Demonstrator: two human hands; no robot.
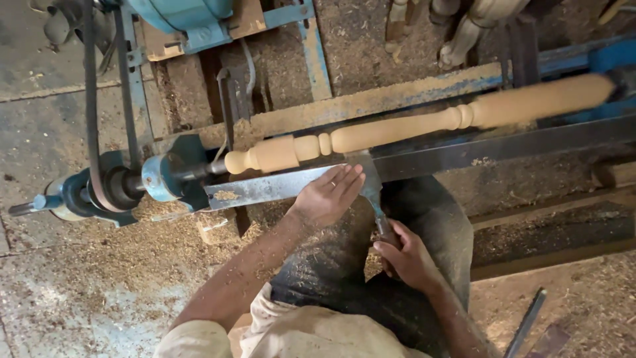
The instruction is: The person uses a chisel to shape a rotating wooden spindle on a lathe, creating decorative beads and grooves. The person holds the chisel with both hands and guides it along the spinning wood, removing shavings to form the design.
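Shirt: my cream short-sleeved shirt [291, 331], creased, sleeve ending above the elbow.
Trousers: my dark grey trousers [371, 265], speckled all over with pale sawdust.
Forearms: bare, flecked with wood chips.
Hands: left hand [329, 196] and right hand [404, 255], no gloves, no rings.

Pale, smooth matt wood forms the turned spindle [397, 129], beside a dull scuffed metal rest bar [464, 154] and rough sawdust-strewn floor [79, 278].

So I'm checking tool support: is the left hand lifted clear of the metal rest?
No, the left hand lies flat on the metal rest, fingers pressing the chisel blade.
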